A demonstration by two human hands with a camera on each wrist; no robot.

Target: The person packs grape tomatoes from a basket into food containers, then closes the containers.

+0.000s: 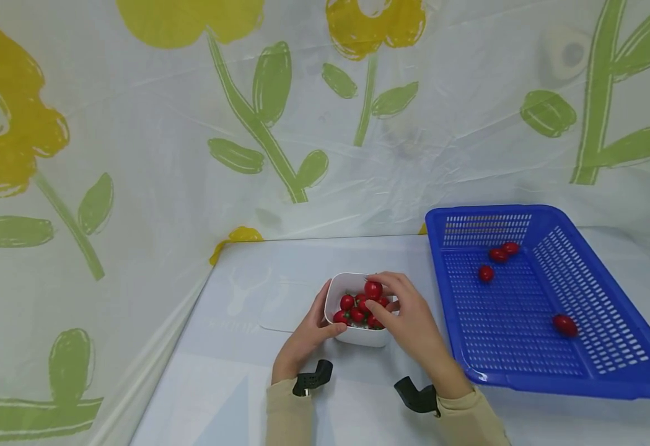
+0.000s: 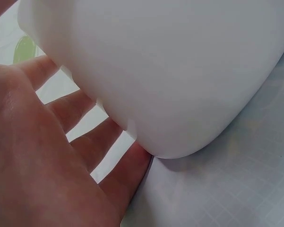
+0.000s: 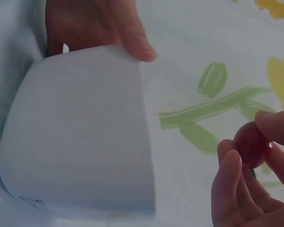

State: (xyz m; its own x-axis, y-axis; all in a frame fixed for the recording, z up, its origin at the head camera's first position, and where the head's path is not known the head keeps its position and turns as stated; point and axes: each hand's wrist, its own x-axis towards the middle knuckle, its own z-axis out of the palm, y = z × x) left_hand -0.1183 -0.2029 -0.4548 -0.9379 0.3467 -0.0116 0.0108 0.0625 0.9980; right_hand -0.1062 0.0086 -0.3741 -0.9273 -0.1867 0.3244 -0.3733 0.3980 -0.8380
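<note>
A white square-sided plastic container [image 1: 360,337] stands on the table with several red cherry tomatoes [image 1: 356,314] in it. My left hand [image 1: 303,337] holds it from the left, thumb over the near rim. In the left wrist view the fingers [image 2: 101,142] lie along its side wall. Above the container's right part, my right hand [image 1: 416,319] pinches one cherry tomato [image 3: 252,145] between thumb and fingertips. The right wrist view shows that tomato apart from the container, beyond its rim. Some tomatoes inside are partly hidden by the right hand.
To the right sits a large blue perforated basket [image 1: 447,297] with several red tomatoes [image 1: 566,325] scattered on its bottom. A flower-printed curtain [image 1: 163,155] hangs behind and to the left of the white table [image 1: 207,378].
</note>
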